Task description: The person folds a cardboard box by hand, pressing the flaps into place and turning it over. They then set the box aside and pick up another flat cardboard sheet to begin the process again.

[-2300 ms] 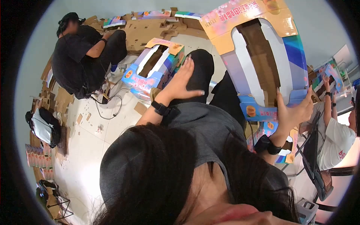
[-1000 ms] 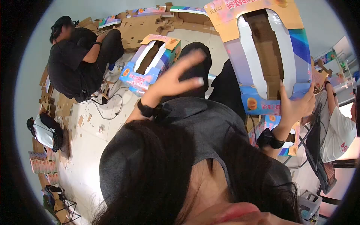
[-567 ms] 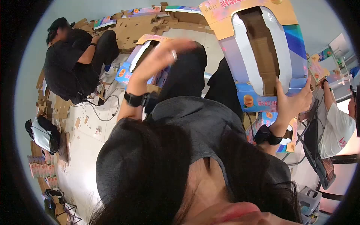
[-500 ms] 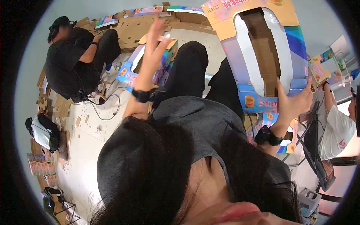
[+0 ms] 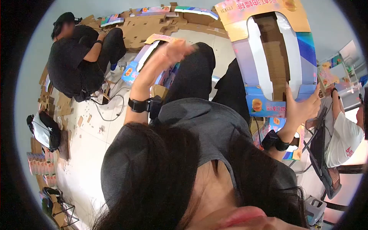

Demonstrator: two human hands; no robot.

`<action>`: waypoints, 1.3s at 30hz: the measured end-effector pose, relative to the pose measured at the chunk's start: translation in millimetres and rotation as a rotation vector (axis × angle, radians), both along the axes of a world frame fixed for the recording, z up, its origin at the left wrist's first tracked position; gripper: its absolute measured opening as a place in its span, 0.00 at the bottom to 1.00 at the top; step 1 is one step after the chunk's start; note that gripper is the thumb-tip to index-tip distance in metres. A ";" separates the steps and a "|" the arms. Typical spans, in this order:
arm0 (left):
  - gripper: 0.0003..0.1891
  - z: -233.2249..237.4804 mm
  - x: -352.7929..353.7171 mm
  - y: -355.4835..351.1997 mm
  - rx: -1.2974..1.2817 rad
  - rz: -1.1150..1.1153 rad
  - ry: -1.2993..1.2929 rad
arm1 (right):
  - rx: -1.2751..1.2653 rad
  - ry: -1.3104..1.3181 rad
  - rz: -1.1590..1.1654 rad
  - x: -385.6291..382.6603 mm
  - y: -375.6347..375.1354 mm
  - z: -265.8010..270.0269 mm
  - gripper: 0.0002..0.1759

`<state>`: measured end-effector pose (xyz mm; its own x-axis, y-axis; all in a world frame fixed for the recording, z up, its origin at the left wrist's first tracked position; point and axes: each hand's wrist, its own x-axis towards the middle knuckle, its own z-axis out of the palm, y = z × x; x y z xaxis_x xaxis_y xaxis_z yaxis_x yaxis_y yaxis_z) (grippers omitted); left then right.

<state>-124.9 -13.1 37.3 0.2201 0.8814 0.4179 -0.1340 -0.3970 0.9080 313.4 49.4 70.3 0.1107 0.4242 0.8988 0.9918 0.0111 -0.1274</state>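
My right hand (image 5: 303,108) grips the lower end of an open cardboard fruit box (image 5: 240,63), printed in orange, lilac and blue with peach pictures. Thumb and fingers close on its blue end panel. The box is held up on the right, its long cut-out showing brown board and white flaps inside. My left hand (image 5: 172,53) is smeared by motion, its fingers pointing right, over my left thigh. Behind and below that hand is a second printed box (image 5: 130,74), partly covered by my forearm.
Flattened brown cardboard (image 5: 142,32) and printed box pieces (image 5: 195,11) line the far wall. A person in black (image 5: 73,57) sits at the left, cables (image 5: 111,119) on the floor nearby. At the right are a person in a white shirt (image 5: 345,134) and a black chair (image 5: 322,153).
My left hand has swung down and to the right from a raised position; a small white bit near its thumb no longer shows. The held box has shifted slightly right.
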 end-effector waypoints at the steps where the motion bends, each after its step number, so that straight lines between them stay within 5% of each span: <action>1: 0.41 -4.9 2.9 6.0 0.011 0.337 -0.003 | -0.002 -0.002 -0.003 -0.7 0.2 0.6 0.60; 2: 0.43 -11.6 3.2 8.7 0.021 0.674 -0.004 | -0.008 -0.002 -0.013 -1.4 -0.1 0.5 0.60; 6: 0.50 -53.0 -2.1 4.6 0.432 0.791 1.001 | -0.006 -0.015 -0.037 0.4 2.4 -0.8 0.61; 10: 0.47 -98.5 -13.6 -1.7 -0.336 0.545 1.426 | -0.002 -0.013 -0.007 2.3 2.6 -1.5 0.61; 14: 0.36 -111.3 -66.8 12.5 -0.067 0.822 1.317 | 0.018 -0.029 -0.002 5.0 3.7 -4.5 0.60; 16: 0.32 -105.1 -68.5 4.0 0.051 1.074 1.502 | 0.022 -0.030 0.014 3.8 3.4 -1.8 0.60; 20: 0.32 -90.8 -48.7 -4.2 -0.095 0.792 1.365 | 0.004 -0.023 -0.010 4.0 2.7 -0.6 0.60; 23: 0.29 -86.2 -34.1 -4.1 -0.213 0.592 0.963 | -0.001 -0.021 -0.003 2.6 1.2 0.3 0.60; 33: 0.22 -63.3 -20.0 -12.8 -0.042 0.979 0.975 | -0.079 -0.034 0.115 15.4 1.5 2.1 0.62; 39: 0.16 -68.6 -32.1 -10.5 -0.220 0.989 0.964 | 0.014 0.021 0.197 17.0 -3.4 5.1 0.59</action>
<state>-157.0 -23.6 -31.2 -0.4057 0.8652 0.2948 0.8193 0.2013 0.5368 330.4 46.0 75.4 0.0454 0.4269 0.9032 0.9674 0.2066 -0.1463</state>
